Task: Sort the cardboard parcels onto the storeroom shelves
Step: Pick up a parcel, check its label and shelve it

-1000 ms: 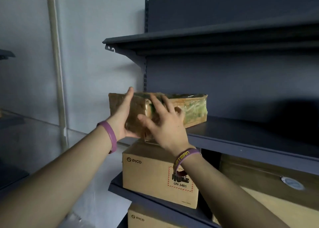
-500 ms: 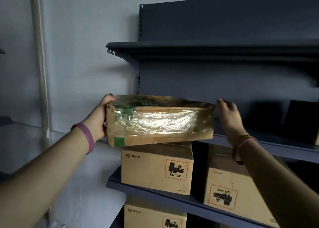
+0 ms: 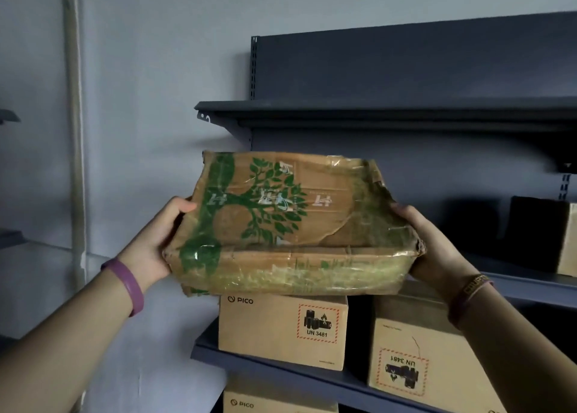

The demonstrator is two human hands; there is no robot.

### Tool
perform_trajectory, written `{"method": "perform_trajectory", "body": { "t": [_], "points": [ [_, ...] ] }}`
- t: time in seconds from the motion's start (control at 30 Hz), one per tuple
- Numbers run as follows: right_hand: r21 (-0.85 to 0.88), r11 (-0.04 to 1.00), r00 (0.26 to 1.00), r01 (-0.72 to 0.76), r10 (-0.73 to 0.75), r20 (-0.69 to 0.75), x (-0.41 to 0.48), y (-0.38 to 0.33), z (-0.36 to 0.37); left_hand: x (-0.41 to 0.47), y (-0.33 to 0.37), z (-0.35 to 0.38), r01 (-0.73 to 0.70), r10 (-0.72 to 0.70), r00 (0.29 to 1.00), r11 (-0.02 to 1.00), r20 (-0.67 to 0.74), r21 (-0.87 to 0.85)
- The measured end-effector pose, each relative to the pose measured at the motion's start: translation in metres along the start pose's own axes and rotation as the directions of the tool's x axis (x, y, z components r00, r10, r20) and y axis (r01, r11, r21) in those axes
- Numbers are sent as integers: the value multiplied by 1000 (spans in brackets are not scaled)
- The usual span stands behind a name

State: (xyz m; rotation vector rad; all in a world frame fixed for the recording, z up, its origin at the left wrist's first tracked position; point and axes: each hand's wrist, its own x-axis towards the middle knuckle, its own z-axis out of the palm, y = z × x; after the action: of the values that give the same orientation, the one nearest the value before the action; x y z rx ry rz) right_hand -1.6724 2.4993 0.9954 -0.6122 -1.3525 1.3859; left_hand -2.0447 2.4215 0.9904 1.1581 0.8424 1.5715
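Observation:
A battered flat cardboard parcel (image 3: 290, 225) with a green tree print and shiny tape hangs in the air in front of the dark shelving. Its printed top is tilted toward me. My left hand (image 3: 156, 241) grips its left end, thumb on top. My right hand (image 3: 427, 247) grips its right end, fingers curled under the torn corner. The parcel hides the left part of the middle shelf (image 3: 530, 283) behind it.
Below the parcel, two PICO boxes (image 3: 281, 328) (image 3: 415, 359) with UN 3481 labels stand on a lower shelf (image 3: 281, 372), and a third box (image 3: 274, 403) sits beneath. An upper shelf (image 3: 374, 109) juts out above. A dark box (image 3: 537, 231) stands at right on the middle shelf. A pipe (image 3: 75, 131) runs down the wall.
The parcel has come off the middle shelf toward me and tipped, so its printed top now faces me. Both hands shifted to grip its two ends. The view moved closer.

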Motion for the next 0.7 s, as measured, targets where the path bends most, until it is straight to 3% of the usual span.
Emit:
{"method": "perform_trajectory", "body": {
  "t": [0.07, 0.23, 0.33, 0.43, 0.57, 0.7],
  "points": [
    [5, 996, 996, 92, -92, -22, -2, -1, 1, -1, 0, -3, -69, 67, 996, 997, 53, 36],
    [-37, 974, 968, 222, -215, 128, -13, -1, 15, -6, -6, 2, -195, 188, 977, 979, -96, -61],
    [-58, 959, 954, 277, -267, 137, -18, -2, 24, -15, -3, 3, -203, 190, 973, 974, -128, -96],
    [-110, 925, 929, 363, -351, 113, -21, -9, 25, -19, 9, 2, -240, 221, 966, 960, -137, -146],
    [-173, 888, 903, 426, -427, 33, -20, -15, 28, -13, 34, -3, -208, 188, 964, 973, -186, -95],
    [-279, 850, 880, 447, -474, -33, -19, -7, 35, -18, 40, -4, -217, 211, 968, 976, -133, -30]
  ]
}}
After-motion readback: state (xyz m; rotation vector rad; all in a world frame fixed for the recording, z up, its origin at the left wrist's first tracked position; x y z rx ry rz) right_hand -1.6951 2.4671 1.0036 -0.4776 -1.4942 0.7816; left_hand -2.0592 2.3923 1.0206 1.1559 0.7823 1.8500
